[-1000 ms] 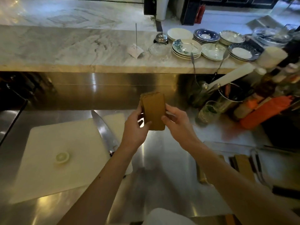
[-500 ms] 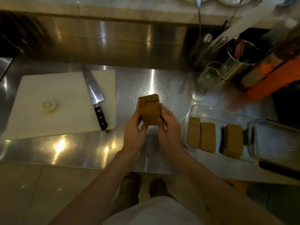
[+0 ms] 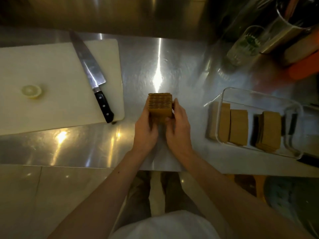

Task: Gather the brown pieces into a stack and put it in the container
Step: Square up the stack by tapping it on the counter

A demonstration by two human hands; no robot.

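Steel counter (image 3: pixel 172 62) fills most of our view, shiny and streaked with glare, with a pale floor along its near edge. We hold the stack of brown pieces (image 3: pixel 160 106) over the middle of the counter, its ridged edges turned up toward us. Our left hand (image 3: pixel 145 130) clasps the stack's left side and our right hand (image 3: pixel 178 131) presses its right side, fingers wrapped round the near part, so both hands grip the one stack between them (whether its base touches the steel we cannot tell).

To the right, well apart from the stack, sits the clear container (image 3: pixel 255 95). Inside it stand more brown stacks: two side by side at its left end (image 3: pixel 232 126) and another toward its right end (image 3: pixel 270 130), with a gap between them.

On the left lies a white cutting board (image 3: pixel 51 69). A chef's knife (image 3: pixel 91 73) rests on the board's right part, blade pointing far, black handle reaching the near right corner. A pale round slice (image 3: pixel 31 91) lies on the board's left part.

At the far right, blurred, stand a glass (image 3: pixel 246 44), a metal canister (image 3: pixel 290 26) and something orange (image 3: pixel 305 68).
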